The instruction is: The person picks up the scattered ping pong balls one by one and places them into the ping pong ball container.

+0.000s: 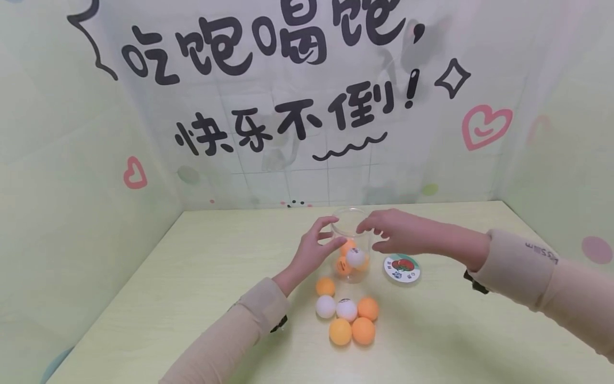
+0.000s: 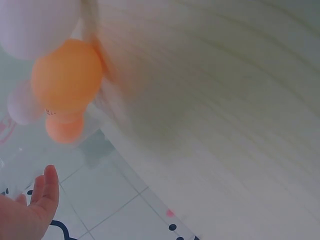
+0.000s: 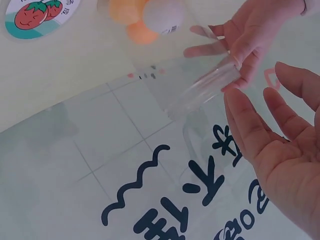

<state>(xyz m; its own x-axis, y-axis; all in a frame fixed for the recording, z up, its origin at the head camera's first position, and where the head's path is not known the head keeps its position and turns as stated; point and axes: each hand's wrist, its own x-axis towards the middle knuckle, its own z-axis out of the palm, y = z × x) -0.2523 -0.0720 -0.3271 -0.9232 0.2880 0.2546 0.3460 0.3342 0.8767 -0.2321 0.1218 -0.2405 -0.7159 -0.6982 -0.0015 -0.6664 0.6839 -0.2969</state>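
Observation:
A clear jar [image 1: 350, 226] stands on the table, with several orange balls [image 1: 343, 266] and a white ball [image 1: 355, 257] inside; they look like table tennis balls. My left hand [image 1: 314, 248] holds the jar from its left side, thumb towards the front. In the right wrist view, fingers of that left hand [image 3: 250, 40] show through the clear wall. Beside the rim, on the right, my right hand [image 1: 393, 232] hovers with its fingers loosely bent and nothing between them. In its own wrist view the right palm [image 3: 285, 165] is bare.
In front of the jar, several loose balls lie close together, among them an orange ball [image 1: 363, 330] and a white ball [image 1: 326, 306]. A round tomato-printed coaster [image 1: 402, 268] lies right of the jar. Printed cloth walls [image 1: 268, 181] stand behind and at both sides of the table [image 1: 230, 266].

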